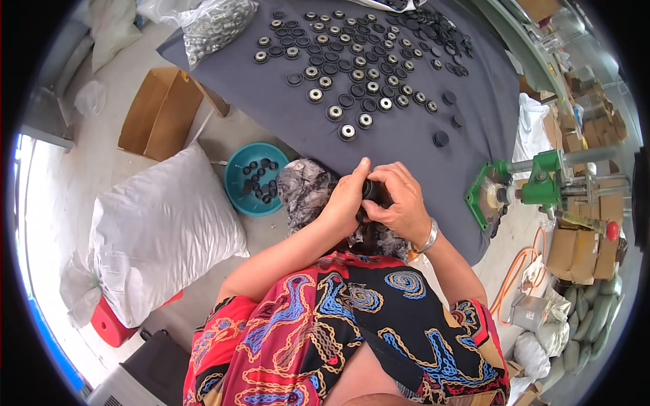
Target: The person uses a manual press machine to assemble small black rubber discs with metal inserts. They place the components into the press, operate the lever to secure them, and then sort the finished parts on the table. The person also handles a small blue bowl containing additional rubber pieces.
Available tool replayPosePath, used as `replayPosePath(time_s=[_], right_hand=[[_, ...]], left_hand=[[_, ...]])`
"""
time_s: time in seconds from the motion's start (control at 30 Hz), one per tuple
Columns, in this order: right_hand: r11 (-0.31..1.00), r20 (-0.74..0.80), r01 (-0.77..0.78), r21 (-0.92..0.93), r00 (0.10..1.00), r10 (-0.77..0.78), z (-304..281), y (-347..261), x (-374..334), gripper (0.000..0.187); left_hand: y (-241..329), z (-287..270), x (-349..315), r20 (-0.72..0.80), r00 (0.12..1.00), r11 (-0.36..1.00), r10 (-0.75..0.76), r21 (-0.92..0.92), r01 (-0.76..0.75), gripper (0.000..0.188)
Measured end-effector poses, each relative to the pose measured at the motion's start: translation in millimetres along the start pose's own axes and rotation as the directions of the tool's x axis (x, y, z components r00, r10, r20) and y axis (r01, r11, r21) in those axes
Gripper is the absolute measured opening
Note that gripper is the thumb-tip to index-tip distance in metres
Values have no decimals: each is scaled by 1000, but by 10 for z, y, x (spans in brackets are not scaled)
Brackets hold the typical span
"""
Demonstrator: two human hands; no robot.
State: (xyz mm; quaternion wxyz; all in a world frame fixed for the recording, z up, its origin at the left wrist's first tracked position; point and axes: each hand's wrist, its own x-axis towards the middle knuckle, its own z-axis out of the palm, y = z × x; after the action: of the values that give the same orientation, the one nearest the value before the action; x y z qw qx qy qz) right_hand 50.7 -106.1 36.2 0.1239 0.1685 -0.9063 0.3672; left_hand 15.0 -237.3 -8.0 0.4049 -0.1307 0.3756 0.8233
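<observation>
Close to my body, just past the table's near edge, my left hand (347, 201) and my right hand (401, 201) meet around a small black round part (370, 190). The fingers of both hands are closed on it and hide much of its shape. Beyond them, the dark grey cloth of the table (284, 111) bears several metal bearings (347, 132) set in black rings. Empty black rings (346, 101) lie among them. Nearer the right side are black round caps (441, 139), with a heap of more caps (440, 30) at the far end.
Left of my knees stands a teal basin (233, 196) with black parts inside. A stuffed white sack (162, 230) and an open cardboard box (159, 111) are further left. At right is a green hand press (542, 177). A bag of metal parts (215, 27) sits at the table's far left.
</observation>
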Motion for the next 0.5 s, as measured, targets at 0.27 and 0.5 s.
replayPosePath(time_s=[0.27,0.5], right_hand=[[914,-84,-227,337,959,270,-14,26,136,34],[889,-309,-401,-222,893,326,-863,1107,771,28]], left_hand=[[102,-82,-5,60,998,990,-23,-140,31,46],[221,-155,32,199,980,991,-10,-132,37,45]])
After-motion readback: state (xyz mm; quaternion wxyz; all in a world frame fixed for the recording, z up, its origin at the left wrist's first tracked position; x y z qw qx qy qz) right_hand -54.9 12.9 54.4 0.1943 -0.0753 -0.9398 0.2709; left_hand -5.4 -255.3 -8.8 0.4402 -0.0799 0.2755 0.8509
